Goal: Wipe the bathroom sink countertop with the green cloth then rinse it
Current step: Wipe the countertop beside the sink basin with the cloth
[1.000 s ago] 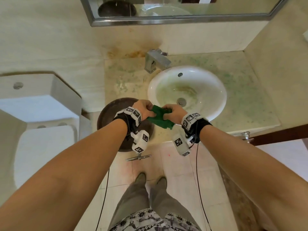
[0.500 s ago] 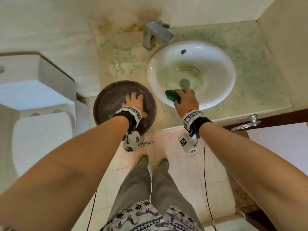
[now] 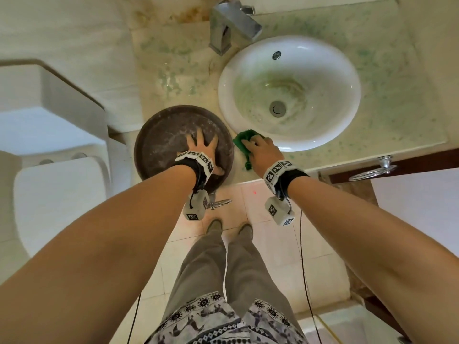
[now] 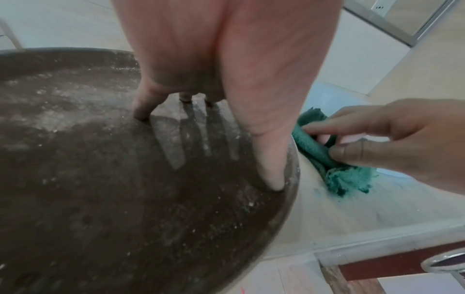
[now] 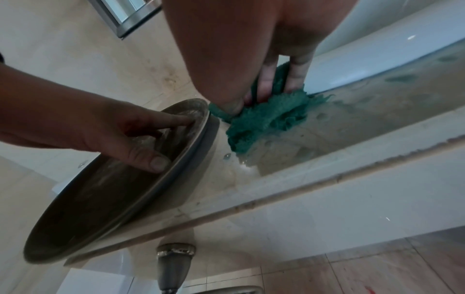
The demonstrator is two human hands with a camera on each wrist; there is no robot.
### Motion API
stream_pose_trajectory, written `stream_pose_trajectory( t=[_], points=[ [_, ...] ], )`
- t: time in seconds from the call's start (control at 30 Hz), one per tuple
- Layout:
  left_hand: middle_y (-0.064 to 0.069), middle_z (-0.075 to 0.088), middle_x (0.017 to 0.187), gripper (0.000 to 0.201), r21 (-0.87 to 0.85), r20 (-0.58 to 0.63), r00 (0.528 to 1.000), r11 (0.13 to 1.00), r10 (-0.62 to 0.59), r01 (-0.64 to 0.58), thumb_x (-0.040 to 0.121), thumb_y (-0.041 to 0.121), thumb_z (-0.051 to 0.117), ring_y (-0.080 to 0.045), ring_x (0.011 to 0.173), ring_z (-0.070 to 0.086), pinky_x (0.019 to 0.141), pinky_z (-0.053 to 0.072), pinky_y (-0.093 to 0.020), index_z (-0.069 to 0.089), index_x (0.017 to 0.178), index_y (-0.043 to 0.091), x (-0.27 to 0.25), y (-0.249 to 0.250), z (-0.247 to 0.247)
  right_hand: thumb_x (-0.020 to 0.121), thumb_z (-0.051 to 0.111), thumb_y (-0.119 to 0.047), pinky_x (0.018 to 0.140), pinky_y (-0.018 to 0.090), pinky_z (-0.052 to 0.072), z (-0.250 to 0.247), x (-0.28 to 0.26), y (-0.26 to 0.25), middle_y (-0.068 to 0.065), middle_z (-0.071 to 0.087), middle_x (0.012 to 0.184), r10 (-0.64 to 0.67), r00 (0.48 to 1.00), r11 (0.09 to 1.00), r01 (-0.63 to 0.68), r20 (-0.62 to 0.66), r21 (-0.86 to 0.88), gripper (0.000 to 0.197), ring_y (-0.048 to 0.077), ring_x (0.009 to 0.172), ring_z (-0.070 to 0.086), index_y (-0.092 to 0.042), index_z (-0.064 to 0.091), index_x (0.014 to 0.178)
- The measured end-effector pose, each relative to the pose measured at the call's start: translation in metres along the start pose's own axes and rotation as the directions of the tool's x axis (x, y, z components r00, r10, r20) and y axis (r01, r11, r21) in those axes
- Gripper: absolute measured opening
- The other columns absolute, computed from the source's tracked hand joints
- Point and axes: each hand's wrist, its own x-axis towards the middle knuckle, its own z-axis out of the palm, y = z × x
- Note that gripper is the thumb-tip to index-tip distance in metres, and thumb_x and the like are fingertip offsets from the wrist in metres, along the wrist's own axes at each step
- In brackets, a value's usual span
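Observation:
My right hand (image 3: pixel 258 148) grips the bunched green cloth (image 3: pixel 243 142) and holds it down on the stained marble countertop (image 3: pixel 402 95), between the white sink basin (image 3: pixel 330 70) and a dark round tray (image 3: pixel 159 135). In the right wrist view the cloth (image 5: pixel 266 117) is pinched under my fingers (image 5: pixel 297 73) at the front of the counter. My left hand (image 3: pixel 201 147) lies flat with fingers spread on the dusty tray (image 4: pixel 100 179). The left wrist view shows the cloth (image 4: pixel 344 177) just past the tray's rim.
A chrome faucet (image 3: pixel 231 23) stands behind the basin on the left. The toilet (image 3: pixel 57 184) is to the left of the counter. A metal towel ring (image 3: pixel 377 167) hangs on the cabinet front below the counter edge. The tray overhangs the counter's left front corner.
Both hands held the cloth a second ago. My left hand let go and went flat onto the tray. My right hand carried the cloth from the basin's rim down-left onto the counter.

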Motion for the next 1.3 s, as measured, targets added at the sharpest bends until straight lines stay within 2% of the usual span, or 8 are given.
stream_pose_trajectory(
  t=[0.27,0.5,0.73,0.93,1.03,1.17,1.23,1.3],
  points=[
    [-0.016,-0.026,0.157,0.121,0.038,0.003,1.000,0.999,0.007,-0.007,0.067,0.074,0.066,-0.053,0.140,-0.019,0.109,0.013,-0.071,-0.007,0.154,0.031,-0.002,0.006,0.003,0.097,0.042,-0.017,0.094,0.045,0.045,0.017,-0.004,-0.003,0.010,0.040,0.138,0.006,1.000,1.000,-0.006,0.026,0.009,0.048,0.040,0.114,0.041,-0.023,0.039,0.144],
    [-0.016,-0.029,0.155,0.137,0.091,-0.006,1.000,0.996,-0.013,0.014,0.057,0.074,0.074,-0.051,0.140,-0.021,0.103,0.018,-0.077,-0.015,0.152,0.031,-0.004,0.009,0.010,0.098,0.034,-0.029,0.095,0.048,0.045,0.029,-0.013,-0.014,0.011,0.037,0.136,0.007,0.999,1.000,-0.007,0.045,0.000,0.050,0.040,0.116,0.041,-0.018,0.031,0.146],
    [-0.017,-0.030,0.155,0.138,0.105,-0.009,1.000,0.994,-0.030,0.030,0.057,0.075,0.074,-0.051,0.140,-0.020,0.103,0.019,-0.076,-0.015,0.152,0.030,-0.002,0.011,0.011,0.095,0.046,-0.022,0.081,0.042,0.053,0.037,-0.031,-0.029,0.007,0.030,0.139,0.044,0.997,0.999,-0.043,0.065,-0.015,0.056,0.035,0.122,0.037,-0.019,0.025,0.147],
    [-0.019,-0.029,0.155,0.135,0.116,-0.025,0.999,0.993,-0.020,0.022,0.059,0.074,0.073,-0.052,0.140,-0.017,0.104,0.020,-0.075,-0.014,0.152,0.030,0.000,0.009,0.013,0.084,0.056,-0.008,0.098,0.041,0.047,0.033,-0.042,-0.015,0.006,0.026,0.141,-0.003,0.993,0.998,0.011,0.118,-0.063,0.081,0.032,0.125,0.031,-0.020,0.013,0.152],
    [-0.018,-0.030,0.154,0.136,0.109,-0.024,1.000,0.994,-0.006,0.009,0.058,0.075,0.073,-0.052,0.140,-0.019,0.104,0.019,-0.075,-0.014,0.152,0.030,-0.001,0.008,0.012,0.082,0.057,-0.007,0.104,0.040,0.041,0.028,-0.045,0.001,0.008,0.027,0.141,0.035,0.992,0.996,-0.025,0.125,-0.085,0.086,0.034,0.124,0.032,-0.019,0.010,0.153],
    [-0.019,-0.030,0.154,0.137,0.118,-0.026,1.000,0.993,-0.008,0.011,0.057,0.076,0.071,-0.053,0.140,-0.019,0.103,0.019,-0.076,-0.015,0.152,0.029,0.000,0.008,0.014,0.082,0.051,-0.012,0.104,0.042,0.039,0.023,-0.048,0.024,0.009,0.031,0.140,0.119,0.990,0.985,-0.109,0.071,-0.135,0.080,0.034,0.124,0.034,-0.021,0.015,0.152],
    [-0.019,-0.031,0.154,0.137,0.124,-0.026,1.000,0.992,-0.013,0.016,0.057,0.077,0.071,-0.052,0.140,-0.019,0.102,0.020,-0.076,-0.016,0.152,0.029,0.000,0.008,0.014,0.085,0.049,-0.020,0.103,0.044,0.038,0.019,-0.047,0.026,0.010,0.037,0.136,0.107,0.994,0.975,-0.101,0.020,-0.199,0.069,0.034,0.125,0.036,-0.020,0.024,0.150],
    [-0.018,-0.031,0.154,0.136,0.115,-0.024,1.000,0.993,-0.012,0.015,0.058,0.076,0.072,-0.051,0.140,-0.020,0.102,0.019,-0.077,-0.016,0.152,0.030,-0.001,0.009,0.014,0.090,0.045,-0.022,0.096,0.044,0.041,0.021,-0.042,0.020,0.013,0.041,0.131,0.138,0.990,0.982,-0.142,-0.037,-0.128,0.055,0.036,0.120,0.040,-0.016,0.035,0.145]
  ],
)
